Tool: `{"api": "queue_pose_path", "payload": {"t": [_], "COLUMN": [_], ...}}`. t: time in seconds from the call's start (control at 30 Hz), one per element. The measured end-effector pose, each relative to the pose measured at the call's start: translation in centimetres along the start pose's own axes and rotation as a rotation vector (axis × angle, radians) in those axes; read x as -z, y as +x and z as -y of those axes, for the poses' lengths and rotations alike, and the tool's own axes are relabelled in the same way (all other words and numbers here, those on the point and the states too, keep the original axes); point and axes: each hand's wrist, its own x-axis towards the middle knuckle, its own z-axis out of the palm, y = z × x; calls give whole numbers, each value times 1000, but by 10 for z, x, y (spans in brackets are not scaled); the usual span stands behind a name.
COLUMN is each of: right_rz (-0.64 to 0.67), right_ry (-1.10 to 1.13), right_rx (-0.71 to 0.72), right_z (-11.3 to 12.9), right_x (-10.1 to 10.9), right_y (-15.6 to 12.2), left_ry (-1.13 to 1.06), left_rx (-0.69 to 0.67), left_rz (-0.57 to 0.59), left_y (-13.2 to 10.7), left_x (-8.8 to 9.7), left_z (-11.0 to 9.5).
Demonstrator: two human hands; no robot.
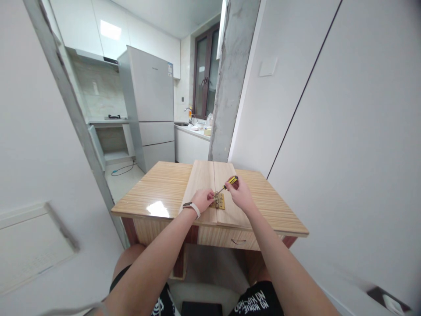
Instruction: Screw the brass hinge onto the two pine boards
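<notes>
Two pale wooden boards (201,177) lie side by side on a striped wooden table (161,186). A brass hinge (220,202) sits across their seam near the front. My right hand (239,193) is closed round a yellow and black screwdriver (228,183), whose tip points down at the hinge. My left hand (204,199), with a white band at the wrist, is closed in a pinch right at the hinge's left side by the screwdriver tip; what it pinches is too small to name.
The table has a drawer (238,239) under its front edge. White walls stand close on both sides. Behind lie a grey pillar (230,79), a fridge (149,105), a kitchen counter with a sink (192,129) and a cable (123,169) on the floor.
</notes>
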Motion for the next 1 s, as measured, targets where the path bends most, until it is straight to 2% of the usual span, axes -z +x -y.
{"api": "queue_pose_path", "payload": {"t": [0.2, 0.33, 0.63, 0.87, 1.0], "right_rz": [55, 168, 379, 246, 159], "right_ry": [-91, -94, -309, -480, -502], "right_rx": [-9, 18, 215, 164, 203], "right_z": [2, 14, 39, 49, 48], "right_x": [-4, -3, -5, -13, -18], "right_y": [7, 19, 53, 56, 56], "left_ry": [15, 18, 33, 25, 54], "left_rx": [-16, -25, -4, -16, -14], "left_rz": [7, 5, 5, 22, 39], "left_y": [0, 0, 0, 1, 0], "left_x": [1, 2, 0, 1, 5], "left_z": [1, -2, -2, -3, -8]}}
